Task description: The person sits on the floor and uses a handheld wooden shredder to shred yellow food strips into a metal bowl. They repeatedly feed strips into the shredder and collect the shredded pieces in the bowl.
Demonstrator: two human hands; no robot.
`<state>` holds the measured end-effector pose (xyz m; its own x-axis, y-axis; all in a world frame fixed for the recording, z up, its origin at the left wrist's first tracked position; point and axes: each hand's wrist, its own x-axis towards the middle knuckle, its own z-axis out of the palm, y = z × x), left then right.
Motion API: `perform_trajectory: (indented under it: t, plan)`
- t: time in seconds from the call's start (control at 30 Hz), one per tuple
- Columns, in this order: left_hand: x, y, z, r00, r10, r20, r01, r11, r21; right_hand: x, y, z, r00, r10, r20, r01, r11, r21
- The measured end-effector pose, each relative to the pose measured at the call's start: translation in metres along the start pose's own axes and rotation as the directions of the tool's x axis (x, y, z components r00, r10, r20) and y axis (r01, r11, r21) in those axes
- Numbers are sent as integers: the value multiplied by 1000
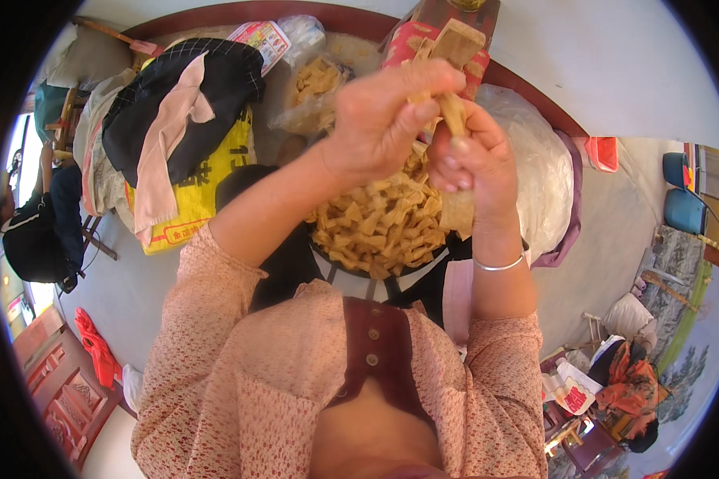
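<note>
My left hand (389, 117) and my right hand (476, 152) are raised close together in front of me. Both pinch one folded yellowish strip (453, 117), which looks like bean curd skin. Its flat loose end hangs below my right hand. Under my hands is a round dark container (395, 274) heaped with knotted strips (377, 224) of the same colour; my hands and forearms hide part of the heap. Just beyond my fingers, a tan block or stack of strips (458, 43) rests on a red patterned cloth (410, 37).
Left of the heap stand a clear bag of yellowish pieces (316, 81) and a yellow printed sack (221, 161) under black cloth (150, 120) and a pink towel (177, 126). Clear plastic sheeting (533, 173) lies right. Other people sit at the far left (36, 239) and lower right (629, 383).
</note>
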<state>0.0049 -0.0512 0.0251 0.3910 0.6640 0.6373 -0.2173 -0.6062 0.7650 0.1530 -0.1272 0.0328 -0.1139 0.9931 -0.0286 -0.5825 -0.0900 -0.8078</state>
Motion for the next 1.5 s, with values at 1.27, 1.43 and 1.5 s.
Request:
perform_trajectory:
  t: [1.27,1.43,1.5]
  plan:
    - [-5,8,5,907,-408,102,374,894,246,-5,10,-48,954,196,226,-257,923,287]
    - [-5,3,-2,947,-273,170,218,933,286,-5,13,-22,993,97,-68,-100,994,-42]
    - [-4,4,-7,936,-220,275,139,948,287,-6,16,-20,995,30,-99,-48,981,-189]
